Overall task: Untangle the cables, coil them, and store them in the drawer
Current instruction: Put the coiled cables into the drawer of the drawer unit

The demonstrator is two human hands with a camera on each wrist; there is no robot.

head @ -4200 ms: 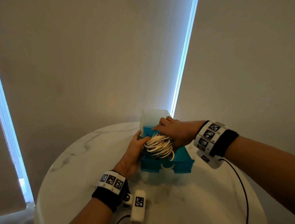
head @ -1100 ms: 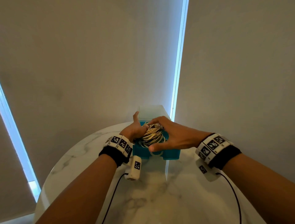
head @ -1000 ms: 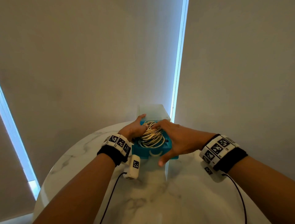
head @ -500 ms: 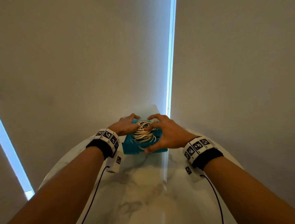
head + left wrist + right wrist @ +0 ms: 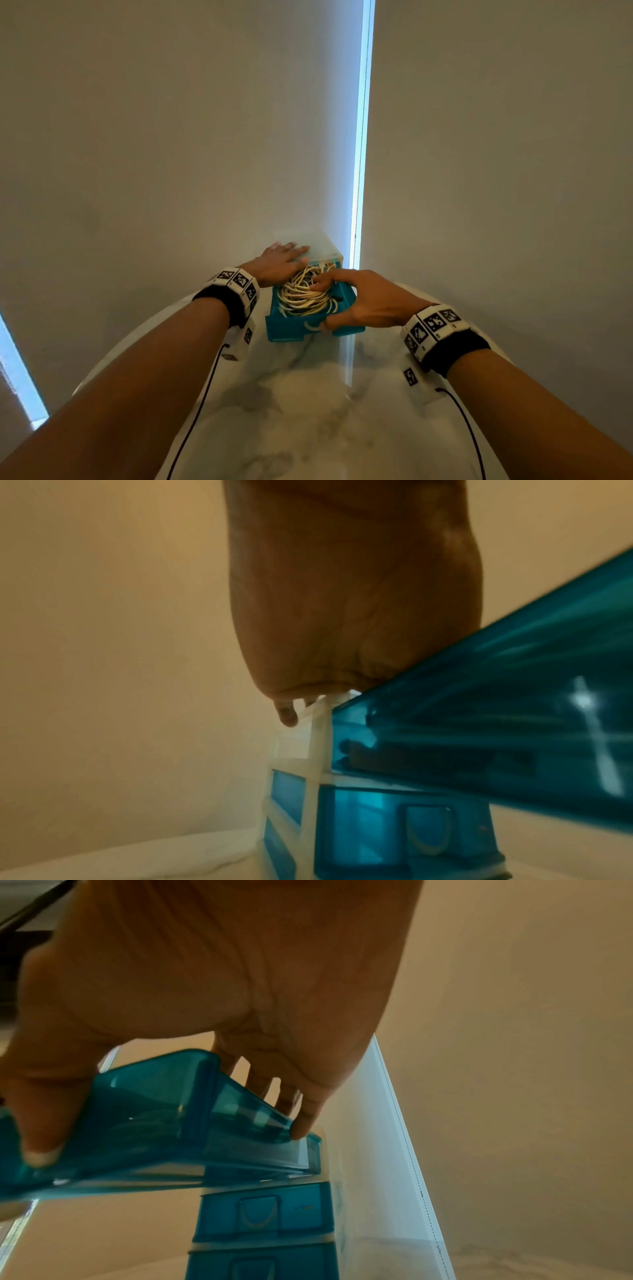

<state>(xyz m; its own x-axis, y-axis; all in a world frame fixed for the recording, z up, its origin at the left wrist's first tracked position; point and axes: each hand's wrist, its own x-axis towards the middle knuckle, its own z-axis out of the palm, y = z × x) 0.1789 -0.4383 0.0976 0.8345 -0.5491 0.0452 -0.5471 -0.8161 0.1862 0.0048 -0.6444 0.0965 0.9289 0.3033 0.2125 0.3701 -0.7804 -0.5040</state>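
A coil of cream cables (image 5: 301,294) lies in the pulled-out top teal drawer (image 5: 284,332) of a small translucent cabinet (image 5: 322,246). My left hand (image 5: 281,262) lies flat on the cabinet's top, fingers straight. My right hand (image 5: 370,301) straddles the drawer's front right corner, with its thumb on the front face and its fingers curled down onto the cables. The right wrist view shows my right hand (image 5: 222,974) with the thumb pressed on the drawer (image 5: 154,1123). In the left wrist view my left hand (image 5: 352,601) rests on the cabinet frame (image 5: 318,750) beside the drawer (image 5: 514,723).
The cabinet stands at the far edge of a round white marble table (image 5: 308,411), close to closed blinds with a bright gap (image 5: 359,137). Two more teal drawers (image 5: 263,1213) sit shut below the open one. Black wrist-camera leads trail over the table.
My left hand has left the cables and moved up onto the cabinet's top. My right hand stays on the drawer and the coil.
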